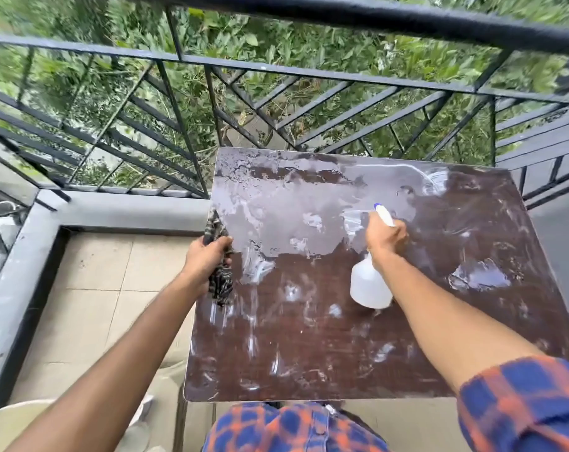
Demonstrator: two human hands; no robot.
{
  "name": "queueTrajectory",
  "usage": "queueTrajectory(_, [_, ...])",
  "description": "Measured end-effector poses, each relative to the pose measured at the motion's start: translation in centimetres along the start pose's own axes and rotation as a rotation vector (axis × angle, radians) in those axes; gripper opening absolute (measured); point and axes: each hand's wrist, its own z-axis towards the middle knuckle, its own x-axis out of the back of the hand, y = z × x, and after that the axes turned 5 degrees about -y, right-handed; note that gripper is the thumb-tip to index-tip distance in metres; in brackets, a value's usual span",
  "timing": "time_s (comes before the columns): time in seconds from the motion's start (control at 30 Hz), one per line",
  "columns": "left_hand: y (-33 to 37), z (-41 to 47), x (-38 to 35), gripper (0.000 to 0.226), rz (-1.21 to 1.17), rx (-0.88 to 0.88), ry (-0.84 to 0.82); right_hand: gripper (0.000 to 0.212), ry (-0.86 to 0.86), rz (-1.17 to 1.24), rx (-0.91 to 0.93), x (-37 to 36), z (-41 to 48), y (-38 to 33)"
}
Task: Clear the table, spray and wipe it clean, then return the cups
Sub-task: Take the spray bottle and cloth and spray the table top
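Right hand curled tight round translucent plastic sprayer at centre frame, left hand gripping bunched dark patterned cloth at left edge of glossy brown table, wet, streaked, rounded corners

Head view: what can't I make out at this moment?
- Spray bottle trigger: head view, covered by the right hand gripping it.
- Cloth: head view, its middle hidden inside the left hand; pattern blurred.
- Cups: none in frame, whereabouts unknown.
- Table, near-right corner: head view, behind the plaid sleeve.
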Motion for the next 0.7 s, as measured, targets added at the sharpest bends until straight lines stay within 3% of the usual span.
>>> queueTrajectory(0.7, [-0.2,-0.9,-4.8,0.008,0.084,-0.013,-0.102,0.046,0.100,0.037,0.012,6.2,2.2,1.5])
